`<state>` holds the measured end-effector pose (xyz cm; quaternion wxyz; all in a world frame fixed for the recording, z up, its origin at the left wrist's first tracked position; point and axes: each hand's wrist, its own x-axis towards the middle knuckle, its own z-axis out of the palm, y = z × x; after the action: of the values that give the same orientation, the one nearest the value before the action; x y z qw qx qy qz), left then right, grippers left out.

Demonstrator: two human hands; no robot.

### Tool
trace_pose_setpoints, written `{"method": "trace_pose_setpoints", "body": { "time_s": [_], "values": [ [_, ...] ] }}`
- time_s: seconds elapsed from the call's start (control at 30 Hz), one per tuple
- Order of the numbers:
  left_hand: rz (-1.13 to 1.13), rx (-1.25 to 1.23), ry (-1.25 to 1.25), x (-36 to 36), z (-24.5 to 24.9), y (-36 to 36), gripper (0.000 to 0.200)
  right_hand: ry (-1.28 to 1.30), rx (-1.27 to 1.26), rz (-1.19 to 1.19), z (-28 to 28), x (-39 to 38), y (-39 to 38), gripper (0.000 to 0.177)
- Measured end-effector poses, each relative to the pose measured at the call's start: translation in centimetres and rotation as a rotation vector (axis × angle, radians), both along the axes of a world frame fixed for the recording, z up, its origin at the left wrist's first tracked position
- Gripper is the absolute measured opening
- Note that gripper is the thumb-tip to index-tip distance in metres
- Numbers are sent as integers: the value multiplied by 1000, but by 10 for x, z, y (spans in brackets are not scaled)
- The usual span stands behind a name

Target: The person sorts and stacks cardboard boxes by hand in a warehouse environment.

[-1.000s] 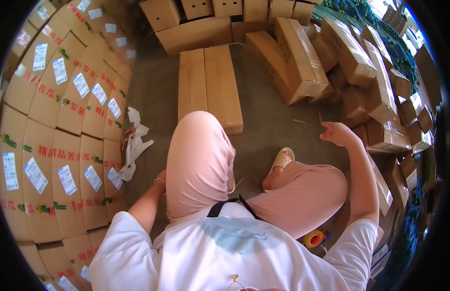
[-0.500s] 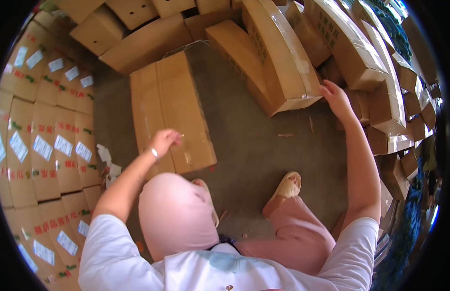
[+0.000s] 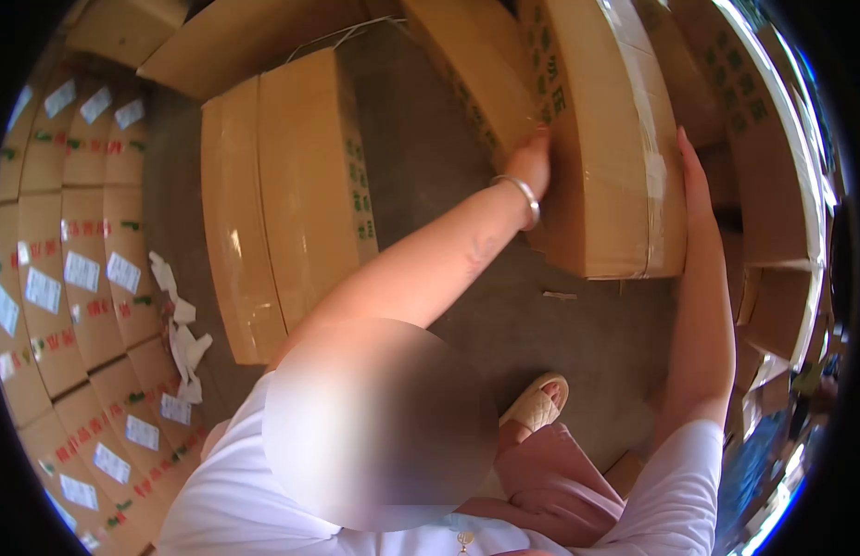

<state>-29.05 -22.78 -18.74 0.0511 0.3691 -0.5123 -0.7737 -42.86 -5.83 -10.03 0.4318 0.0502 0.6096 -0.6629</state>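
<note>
A long taped cardboard box point(image 3: 615, 204) stands at right of centre, between my two hands. My left hand point(image 3: 530, 165), with a silver bracelet at the wrist, presses on its left side, the fingers partly hidden behind the box edge. Along its right side lies my right hand point(image 3: 694, 176), fingers stretched upward against the cardboard. Just left of this box another long box point(image 3: 467, 56) leans at a slant. A closed wide carton point(image 3: 291, 204) lies on the floor to the left, with green print on its side.
Stacked cartons with white labels point(image 3: 82, 271) line the left side. More long boxes point(image 3: 773, 157) are piled at the right. Torn white paper point(image 3: 184, 347) lies by the left stack. Brown floor point(image 3: 411, 111) shows between the boxes. My slippered foot point(image 3: 539, 403) is below the held box.
My left hand has moved from above the wide carton to the long box's left side. My right hand has gone along its right side. The view has shifted, and the boxes appear closer.
</note>
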Motion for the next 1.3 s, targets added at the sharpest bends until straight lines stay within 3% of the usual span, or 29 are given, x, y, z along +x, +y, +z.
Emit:
{"method": "trace_pose_setpoints", "body": {
  "time_s": [0.03,0.07,0.13,0.2,0.27,0.47,0.63,0.77,0.8,0.97,1.07,1.17,1.3],
  "values": [
    [46,-15,3,2,6,-4,53,-38,-58,29,5,12,-2,49],
    [7,290,108,5,13,-6,58,-33,-35,-42,6,31,-6,46],
    [-24,589,235,28,39,-13,62,-33,-47,-118,12,85,-13,42],
    [-258,434,266,72,64,-42,67,-26,-116,-122,13,133,-23,44],
    [-299,556,185,123,101,-64,69,-2,-158,-110,19,179,-32,51],
    [-46,473,213,291,171,-117,66,217,-450,149,86,309,-110,84],
    [228,369,298,422,154,-156,62,443,-506,423,45,402,-183,88],
    [291,337,201,475,124,-177,63,476,-439,479,-3,465,-219,90],
    [342,350,182,484,105,-180,63,591,-359,508,-17,477,-220,90],
    [354,488,155,500,75,-180,64,574,-347,529,-36,472,-216,90],
    [373,325,261,493,57,-192,69,637,-370,550,-39,461,-227,91],
    [285,443,264,493,73,-191,72,565,-343,584,-26,456,-232,91],
    [397,399,194,478,87,-179,72,585,-385,665,-30,449,-228,91]
  ]
}}
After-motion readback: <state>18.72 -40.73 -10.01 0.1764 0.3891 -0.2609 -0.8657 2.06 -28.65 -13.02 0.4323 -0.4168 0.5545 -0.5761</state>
